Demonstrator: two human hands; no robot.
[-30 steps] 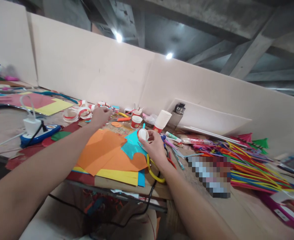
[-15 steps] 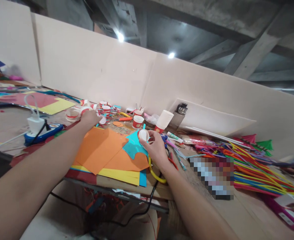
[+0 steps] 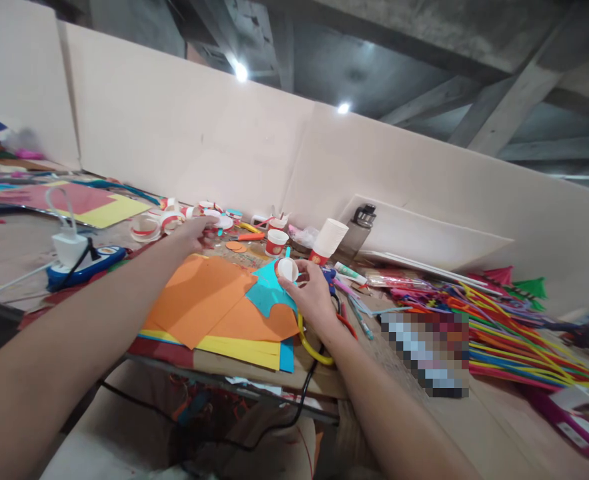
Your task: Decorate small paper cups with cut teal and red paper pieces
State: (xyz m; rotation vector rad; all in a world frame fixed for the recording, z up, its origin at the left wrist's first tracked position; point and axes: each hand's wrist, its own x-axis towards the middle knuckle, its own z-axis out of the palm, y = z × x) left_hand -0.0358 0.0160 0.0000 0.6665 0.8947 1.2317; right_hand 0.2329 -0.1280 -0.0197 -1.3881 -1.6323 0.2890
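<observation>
My right hand (image 3: pixel 311 287) is closed around a small paper cup (image 3: pixel 288 269), its white opening turned toward me. A narrow blue strip (image 3: pixel 288 253) stands up behind its rim. Under the cup lies cut turquoise paper (image 3: pixel 269 293), on top of orange sheets (image 3: pixel 199 293). Further left, my left hand (image 3: pixel 199 235) has its fingers curled at a white round piece (image 3: pixel 221 221), in front of several red-and-white cups. That piece is too small and blurred to name. A white paper cup (image 3: pixel 277 242) and a stack of paper cups (image 3: pixel 329 240) stand behind my right hand.
A blue power strip (image 3: pixel 87 267) with a white charger lies at left. Colourful pipe cleaners (image 3: pixel 514 347) spread at right, near a grey bottle (image 3: pixel 358 232) and a glue stick (image 3: pixel 350 274). A yellow loop (image 3: pixel 314 353) and a black cable are at the table's front edge.
My left hand has moved right, and the white round piece has shifted right and up with it, now covering a cup behind. My right hand and its cup have stayed almost still.
</observation>
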